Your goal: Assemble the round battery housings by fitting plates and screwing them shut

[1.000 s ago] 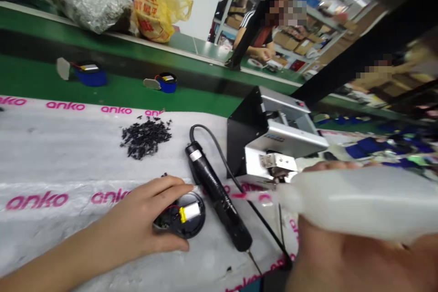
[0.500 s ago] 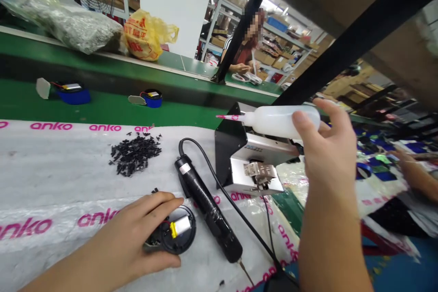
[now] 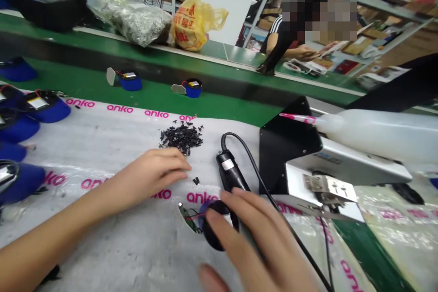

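Observation:
My left hand (image 3: 164, 171) is beside a pile of small black pieces (image 3: 181, 137), its fingers stretched out and thumb slightly apart; I see nothing between them. A few loose pieces (image 3: 195, 181) lie just off its fingertips. My right hand (image 3: 260, 242), spread and blurred, reaches over a round black-and-blue housing (image 3: 215, 242), partly covering it. A small green circuit board (image 3: 190, 219) hangs from the housing on thin wires. Behind the right hand lies a black electric screwdriver (image 3: 232, 171), its lower part hidden. The white squeeze bottle (image 3: 369, 127) rests on its side on the machine (image 3: 362, 157), with no hand on it.
More blue housings with batteries (image 3: 51, 107) crowd the left edge. Two others (image 3: 130, 80) sit on the green strip behind. A black cable (image 3: 253, 164) curves past the screwdriver. A yellow bag (image 3: 190, 25) and clear plastic bag (image 3: 133, 16) stand farther back, near a person's hands (image 3: 303, 52).
My right hand has let go of the squeeze bottle and come down to the housing. My left hand has left the housing and moved to the black pieces. The view has shifted left.

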Motion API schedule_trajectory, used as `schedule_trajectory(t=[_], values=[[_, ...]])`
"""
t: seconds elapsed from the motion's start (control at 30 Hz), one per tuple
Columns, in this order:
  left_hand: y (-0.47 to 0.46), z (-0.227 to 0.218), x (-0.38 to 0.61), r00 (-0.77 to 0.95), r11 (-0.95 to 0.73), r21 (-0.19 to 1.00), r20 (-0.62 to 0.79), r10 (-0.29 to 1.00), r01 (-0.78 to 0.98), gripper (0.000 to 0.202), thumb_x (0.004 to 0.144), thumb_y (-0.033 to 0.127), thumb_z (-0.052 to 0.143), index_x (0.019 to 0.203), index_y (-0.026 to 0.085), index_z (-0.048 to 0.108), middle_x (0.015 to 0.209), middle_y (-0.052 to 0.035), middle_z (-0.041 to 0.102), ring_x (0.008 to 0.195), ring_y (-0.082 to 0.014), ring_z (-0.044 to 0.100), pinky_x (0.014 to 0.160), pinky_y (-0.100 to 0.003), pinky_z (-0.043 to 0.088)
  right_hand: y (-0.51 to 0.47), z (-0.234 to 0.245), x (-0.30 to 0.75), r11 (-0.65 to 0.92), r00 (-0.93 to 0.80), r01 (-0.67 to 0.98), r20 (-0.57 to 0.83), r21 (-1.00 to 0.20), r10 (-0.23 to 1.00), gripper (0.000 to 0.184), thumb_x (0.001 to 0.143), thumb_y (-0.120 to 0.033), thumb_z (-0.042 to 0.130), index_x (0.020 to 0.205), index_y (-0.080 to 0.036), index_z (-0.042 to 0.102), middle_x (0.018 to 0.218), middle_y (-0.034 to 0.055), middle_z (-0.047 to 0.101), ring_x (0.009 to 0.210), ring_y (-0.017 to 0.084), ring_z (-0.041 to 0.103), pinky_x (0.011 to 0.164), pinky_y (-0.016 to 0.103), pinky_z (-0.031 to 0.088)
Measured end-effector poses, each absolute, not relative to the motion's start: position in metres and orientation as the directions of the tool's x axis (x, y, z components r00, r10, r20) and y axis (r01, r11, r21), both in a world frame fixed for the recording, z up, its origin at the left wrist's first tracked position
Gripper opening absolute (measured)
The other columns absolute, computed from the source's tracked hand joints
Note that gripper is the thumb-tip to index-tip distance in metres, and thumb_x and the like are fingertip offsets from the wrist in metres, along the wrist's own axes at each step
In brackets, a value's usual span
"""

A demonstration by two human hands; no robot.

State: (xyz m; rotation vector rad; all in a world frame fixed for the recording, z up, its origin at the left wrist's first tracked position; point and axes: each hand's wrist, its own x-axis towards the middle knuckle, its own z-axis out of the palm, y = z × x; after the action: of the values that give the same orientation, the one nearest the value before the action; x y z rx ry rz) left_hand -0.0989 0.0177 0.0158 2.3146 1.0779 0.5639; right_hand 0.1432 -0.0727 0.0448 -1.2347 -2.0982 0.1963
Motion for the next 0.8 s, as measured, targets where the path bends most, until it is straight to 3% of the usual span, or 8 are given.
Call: schedule_trajectory(t=[0.07, 0.13, 0.2, 0.33, 0.57, 0.67, 0.73, 0.8], values=[[0.015, 0.013, -0.097, 0.570, -0.568, 0.550, 0.191, 0.799, 0.612, 0.025, 0.100, 0.022, 0.047, 0.105, 0.019, 0.072, 0.101, -0.0056, 0.070, 0.091, -0.0185, 0.068, 0.082, -0.030, 0.054, -0.080, 0.026, 0.120, 0.612, -0.472, 0.754, 0.451, -0.239, 0.758, 0.038, 0.085, -0.042, 0.068, 0.114, -0.017, 0.071, 0.120, 0.0155, 0.067, 0.111, 0.041, 0.062, 0.081, 0.056, 0.061], [0.016, 0.013, -0.100, 0.492, -0.551, 0.486, 0.255, 0.832, 0.679, 0.026, 0.099, 0.023, 0.047, 0.101, 0.019, 0.073, 0.099, -0.0060, 0.071, 0.088, -0.0195, 0.068, 0.082, -0.032, 0.053, -0.080, 0.016, 0.109, 0.606, -0.475, 0.768, 0.449, -0.210, 0.757, 0.022, 0.090, -0.027, 0.063, 0.105, -0.014, 0.071, 0.122, 0.0157, 0.065, 0.116, 0.039, 0.058, 0.087, 0.055, 0.059], [0.020, 0.015, -0.106, 0.428, -0.510, 0.454, 0.277, 0.860, 0.731, 0.026, 0.098, 0.025, 0.049, 0.095, 0.019, 0.073, 0.095, -0.0049, 0.073, 0.086, -0.0200, 0.068, 0.081, -0.032, 0.052, -0.079, 0.017, 0.108, 0.557, -0.372, 0.749, 0.467, -0.359, 0.802, 0.014, 0.091, -0.017, 0.060, 0.099, -0.018, 0.071, 0.115, 0.0119, 0.064, 0.109, 0.029, 0.060, 0.086, 0.043, 0.060], [0.029, 0.017, -0.115, 0.463, -0.472, 0.439, 0.134, 0.876, 0.765, 0.029, 0.095, 0.024, 0.048, 0.087, 0.020, 0.075, 0.092, -0.0039, 0.074, 0.085, -0.0204, 0.069, 0.080, -0.032, 0.052, -0.080, 0.034, 0.121, 0.415, -0.193, 0.678, 0.397, -0.607, 0.897, 0.015, 0.091, -0.021, 0.063, 0.102, -0.026, 0.071, 0.094, 0.0049, 0.061, 0.078, 0.015, 0.063, 0.064, 0.024, 0.057], [0.022, 0.014, -0.101, 0.446, -0.441, 0.429, 0.097, 0.890, 0.788, 0.029, 0.096, 0.023, 0.043, 0.087, 0.015, 0.070, 0.095, -0.0099, 0.067, 0.086, -0.0251, 0.066, 0.082, -0.041, 0.053, -0.082, 0.048, 0.139, -0.030, -0.110, 0.389, -0.079, -0.921, 0.991, 0.026, 0.094, -0.038, 0.061, 0.119, -0.032, 0.069, 0.079, -0.0008, 0.068, 0.054, 0.011, 0.065, 0.042, 0.015, 0.051], [0.009, 0.021, -0.093, 0.362, -0.376, 0.643, 0.161, 0.918, 0.668, 0.020, 0.096, 0.025, 0.050, 0.088, 0.017, 0.066, 0.097, -0.0077, 0.066, 0.084, -0.0211, 0.064, 0.076, -0.036, 0.053, -0.083, 0.048, 0.139, -0.123, -0.131, 0.238, -0.157, -0.964, 0.979, 0.022, 0.096, -0.040, 0.058, 0.112, -0.033, 0.071, 0.080, -0.0003, 0.071, 0.054, 0.011, 0.066, 0.049, 0.017, 0.056], [0.000, 0.025, -0.087, 0.337, -0.181, 0.906, 0.046, 0.940, 0.382, 0.011, 0.093, 0.026, 0.061, 0.086, 0.020, 0.067, 0.090, -0.0029, 0.070, 0.077, -0.0162, 0.065, 0.068, -0.028, 0.054, -0.084, 0.046, 0.137, -0.093, -0.114, 0.207, -0.119, -0.974, 0.986, 0.021, 0.095, -0.038, 0.059, 0.112, -0.034, 0.070, 0.082, -0.0003, 0.072, 0.055, 0.012, 0.068, 0.053, 0.018, 0.058], [-0.007, 0.027, -0.080, 0.431, 0.131, 0.990, -0.138, 0.892, 0.045, 0.003, 0.087, 0.021, 0.070, 0.083, 0.021, 0.071, 0.082, 0.0005, 0.074, 0.074, -0.0131, 0.068, 0.065, -0.022, 0.056, -0.086, 0.043, 0.135, -0.051, -0.090, 0.224, -0.073, -0.973, 0.993, 0.021, 0.095, -0.036, 0.061, 0.113, -0.035, 0.070, 0.080, -0.0006, 0.071, 0.057, 0.012, 0.068, 0.054, 0.017, 0.058]])
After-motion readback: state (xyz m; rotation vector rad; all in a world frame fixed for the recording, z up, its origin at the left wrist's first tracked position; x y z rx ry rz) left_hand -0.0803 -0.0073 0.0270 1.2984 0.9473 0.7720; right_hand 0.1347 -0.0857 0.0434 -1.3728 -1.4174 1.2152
